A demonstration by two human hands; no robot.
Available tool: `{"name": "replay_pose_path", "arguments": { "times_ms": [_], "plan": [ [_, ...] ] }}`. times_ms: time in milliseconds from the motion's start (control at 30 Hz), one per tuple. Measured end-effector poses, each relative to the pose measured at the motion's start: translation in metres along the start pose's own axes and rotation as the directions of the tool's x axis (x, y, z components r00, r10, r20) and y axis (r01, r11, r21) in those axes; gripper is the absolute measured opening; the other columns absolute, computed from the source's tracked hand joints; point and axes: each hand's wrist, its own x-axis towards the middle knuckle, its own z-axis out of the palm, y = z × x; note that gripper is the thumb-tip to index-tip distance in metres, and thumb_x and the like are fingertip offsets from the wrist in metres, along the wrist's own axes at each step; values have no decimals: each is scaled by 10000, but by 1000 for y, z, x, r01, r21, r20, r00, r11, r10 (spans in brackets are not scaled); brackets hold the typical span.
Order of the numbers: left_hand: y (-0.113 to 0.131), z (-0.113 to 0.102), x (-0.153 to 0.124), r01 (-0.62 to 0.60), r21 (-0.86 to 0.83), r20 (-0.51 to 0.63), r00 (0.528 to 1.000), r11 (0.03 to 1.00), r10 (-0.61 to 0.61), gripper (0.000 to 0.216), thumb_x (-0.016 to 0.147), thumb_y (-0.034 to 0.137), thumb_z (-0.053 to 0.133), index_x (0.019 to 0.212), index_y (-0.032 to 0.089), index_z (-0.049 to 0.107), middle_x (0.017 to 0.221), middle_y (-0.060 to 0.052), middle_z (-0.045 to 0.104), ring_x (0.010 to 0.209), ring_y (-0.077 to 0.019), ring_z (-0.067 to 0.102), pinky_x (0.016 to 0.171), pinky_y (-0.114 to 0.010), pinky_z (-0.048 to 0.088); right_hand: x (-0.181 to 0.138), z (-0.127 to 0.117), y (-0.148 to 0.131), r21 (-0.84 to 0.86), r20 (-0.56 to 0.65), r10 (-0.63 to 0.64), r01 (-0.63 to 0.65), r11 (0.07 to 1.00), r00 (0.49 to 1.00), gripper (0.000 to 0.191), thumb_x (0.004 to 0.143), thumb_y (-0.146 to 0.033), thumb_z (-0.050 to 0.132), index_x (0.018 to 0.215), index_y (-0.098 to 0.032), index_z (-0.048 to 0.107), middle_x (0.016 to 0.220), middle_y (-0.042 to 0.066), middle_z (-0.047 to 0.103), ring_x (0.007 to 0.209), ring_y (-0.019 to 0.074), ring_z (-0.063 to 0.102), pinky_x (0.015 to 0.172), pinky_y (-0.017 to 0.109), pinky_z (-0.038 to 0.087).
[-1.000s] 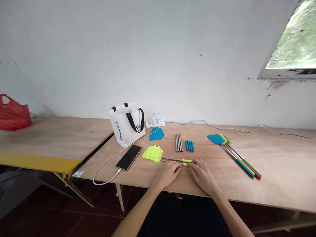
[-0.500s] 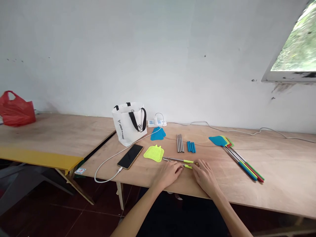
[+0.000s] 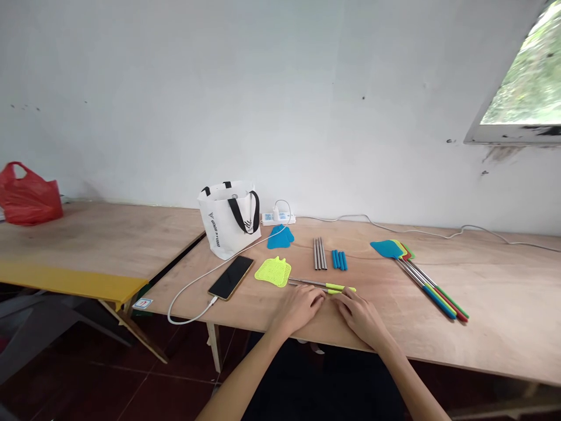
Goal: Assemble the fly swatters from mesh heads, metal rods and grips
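Observation:
Two metal rods with yellow-green grips lie side by side in front of me. The far rod point(image 3: 307, 282) has its grip point(image 3: 342, 287) in plain sight. My left hand point(image 3: 301, 304) rests on the table with curled fingers closed over the near rod, hiding most of it. My right hand point(image 3: 360, 313) is at that rod's near grip point(image 3: 333, 292), fingertips closed against it and covering its end. Left of the rods lies a yellow-green mesh fly swatter head point(image 3: 273, 272). Behind are several bare metal rods point(image 3: 319, 254) and several blue grips point(image 3: 339, 260).
Blue swatter heads point(image 3: 279, 237) lie near a power strip point(image 3: 268, 219). Whole fly swatters point(image 3: 432, 287) are stacked at right. A phone point(image 3: 231, 278) on a white cable and a white tote bag point(image 3: 228, 225) stand left. A red bag point(image 3: 30, 196) is on another table.
My right hand has drawn slightly back toward me, uncovering the end of the far yellow-green grip. My left hand has stayed almost where it was.

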Motion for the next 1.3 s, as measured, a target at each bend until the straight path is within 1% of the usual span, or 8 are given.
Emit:
{"name": "replay_pose_path", "arguments": {
  "times_ms": [233, 600, 1000, 1133, 1300],
  "plan": [
    [-1, 0, -1, -12, 21, 1, 1000, 1000, 12, 181, 1005, 215, 521, 1019, 247, 698, 1031, -9, 731, 993, -198, 660, 892, -302, 469, 0, -2, -2, -5, 35, 21, -21, 1000, 999, 328, 1042, -268, 339, 1105, -282, 661, 1075, 48, 664, 786, 181, 683, 646, 295, 504],
    [-2, 1, 0, -15, 24, -7, 1000, 1000, 15, 187, 1005, 218, 518, 1021, 244, 703, 1010, -15, 730, 970, -205, 660, 878, -306, 469, 0, 0, 0, 18, 0, 1, -1, 1000, 1000, 321, 1026, -254, 363, 1119, -291, 668, 1050, 43, 669, 775, 171, 676, 649, 285, 509],
    [-3, 3, -1, -12, 16, 2, 1000, 1000, 12, 219, 1011, 237, 491, 1054, 249, 706, 1038, -26, 733, 992, -210, 659, 902, -321, 477, 0, -1, -1, 27, 4, 8, -8, 1000, 1000, 332, 1030, -275, 360, 1126, -302, 676, 1034, 45, 675, 778, 174, 674, 660, 292, 521],
    [-3, 2, -1, -12, 29, -4, 1000, 999, 12, 195, 1005, 226, 512, 1035, 245, 704, 1027, -20, 735, 983, -210, 662, 888, -314, 475, 0, -1, -1, 18, 22, 17, -17, 1000, 1000, 332, 1038, -283, 346, 1122, -294, 668, 1071, 51, 671, 793, 182, 683, 663, 304, 526],
    [-1, 0, -1, -7, 32, 1, 1000, 999, 7, 205, 1009, 236, 503, 1040, 253, 705, 1038, -18, 734, 989, -207, 662, 881, -313, 477, 0, 1, 1, 25, 12, 1, -1, 1000, 1000, 336, 1035, -269, 347, 1122, -300, 671, 1042, 44, 671, 770, 173, 676, 659, 297, 528]
  ]
}}
